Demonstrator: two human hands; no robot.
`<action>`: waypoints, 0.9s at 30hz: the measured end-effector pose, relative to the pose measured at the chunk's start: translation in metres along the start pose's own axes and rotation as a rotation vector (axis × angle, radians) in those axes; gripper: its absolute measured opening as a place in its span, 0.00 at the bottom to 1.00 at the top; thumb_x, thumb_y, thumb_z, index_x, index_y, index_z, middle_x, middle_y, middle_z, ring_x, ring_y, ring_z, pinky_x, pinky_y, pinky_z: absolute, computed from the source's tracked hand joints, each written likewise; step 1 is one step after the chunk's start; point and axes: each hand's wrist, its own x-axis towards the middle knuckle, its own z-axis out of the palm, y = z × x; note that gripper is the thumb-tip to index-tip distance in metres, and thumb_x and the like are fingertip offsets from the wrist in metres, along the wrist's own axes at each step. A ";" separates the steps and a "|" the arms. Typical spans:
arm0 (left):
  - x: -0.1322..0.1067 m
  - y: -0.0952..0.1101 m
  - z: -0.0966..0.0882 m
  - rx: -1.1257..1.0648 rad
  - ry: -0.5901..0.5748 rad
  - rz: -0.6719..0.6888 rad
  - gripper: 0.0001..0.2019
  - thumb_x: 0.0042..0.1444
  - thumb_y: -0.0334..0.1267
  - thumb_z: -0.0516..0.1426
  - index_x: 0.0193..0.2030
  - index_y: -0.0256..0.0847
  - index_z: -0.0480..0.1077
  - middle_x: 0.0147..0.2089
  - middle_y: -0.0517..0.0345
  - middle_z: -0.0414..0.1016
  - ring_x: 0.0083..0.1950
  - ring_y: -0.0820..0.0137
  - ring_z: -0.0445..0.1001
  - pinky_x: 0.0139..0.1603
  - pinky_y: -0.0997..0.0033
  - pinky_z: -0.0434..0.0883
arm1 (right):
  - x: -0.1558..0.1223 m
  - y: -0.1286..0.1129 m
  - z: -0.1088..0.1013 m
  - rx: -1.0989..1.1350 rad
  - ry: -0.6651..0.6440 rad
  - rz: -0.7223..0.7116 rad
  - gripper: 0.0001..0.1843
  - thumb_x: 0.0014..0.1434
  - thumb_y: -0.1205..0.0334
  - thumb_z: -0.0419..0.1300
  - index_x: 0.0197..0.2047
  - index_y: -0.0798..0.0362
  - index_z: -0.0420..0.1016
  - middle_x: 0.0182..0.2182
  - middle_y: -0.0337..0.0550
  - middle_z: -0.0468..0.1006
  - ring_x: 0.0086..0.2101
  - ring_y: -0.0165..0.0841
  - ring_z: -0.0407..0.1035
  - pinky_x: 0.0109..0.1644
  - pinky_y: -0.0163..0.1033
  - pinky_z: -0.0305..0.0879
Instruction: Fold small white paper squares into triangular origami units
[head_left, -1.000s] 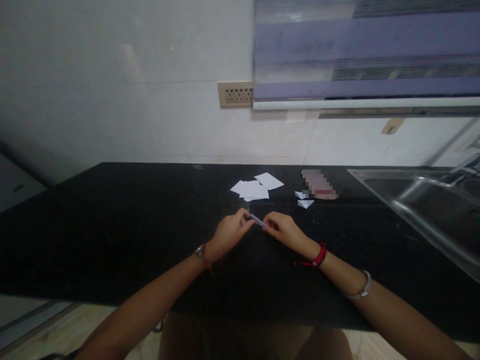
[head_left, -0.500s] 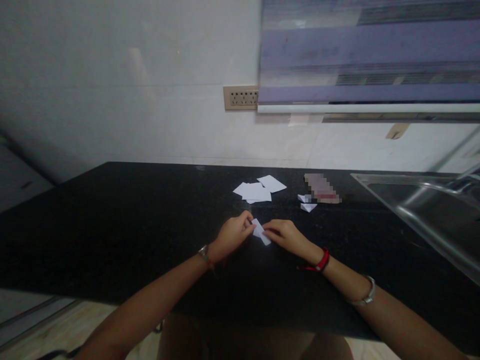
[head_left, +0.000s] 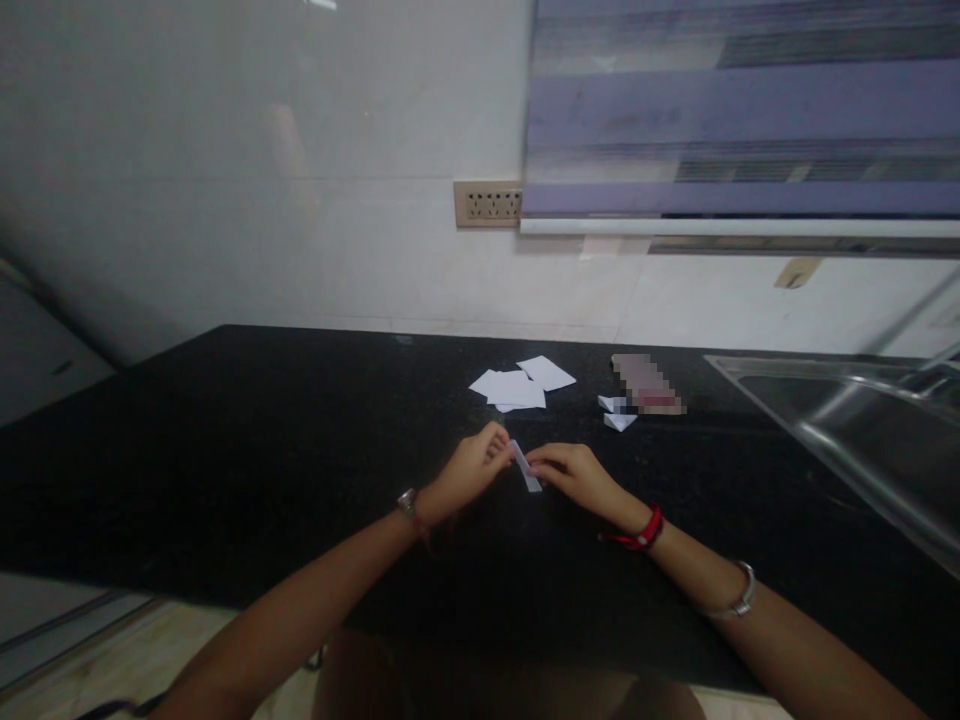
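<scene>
Between my two hands, just above or on the dark countertop (head_left: 247,450), is a small folded piece of white paper (head_left: 527,472), now a narrow slanting strip. My left hand (head_left: 480,460) pinches its upper left end between thumb and fingers. From the other side, my right hand (head_left: 570,468) grips the strip's right edge with thumb and fingertips. Beyond my hands lies a loose group of white paper sheets (head_left: 517,388), partly overlapping. To their right sit small folded white paper pieces (head_left: 619,422).
A blurred-out flat pinkish object (head_left: 646,384) lies beside the folded pieces. At the right a steel sink (head_left: 810,410) is set into the counter. A socket panel (head_left: 491,204) and a purple striped blind (head_left: 735,120) are on the back wall.
The paper between my hands has turned or folded from a wider shape into a narrower strip. Both hands stay nearly in place; the view has tilted slightly.
</scene>
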 end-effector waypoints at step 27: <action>0.002 -0.007 0.007 -0.112 -0.034 -0.003 0.08 0.51 0.38 0.52 0.37 0.39 0.57 0.32 0.60 0.70 0.35 0.72 0.71 0.35 0.73 0.67 | 0.001 0.000 0.007 0.034 0.023 0.067 0.09 0.51 0.62 0.57 0.35 0.58 0.72 0.28 0.43 0.73 0.27 0.28 0.66 0.31 0.31 0.60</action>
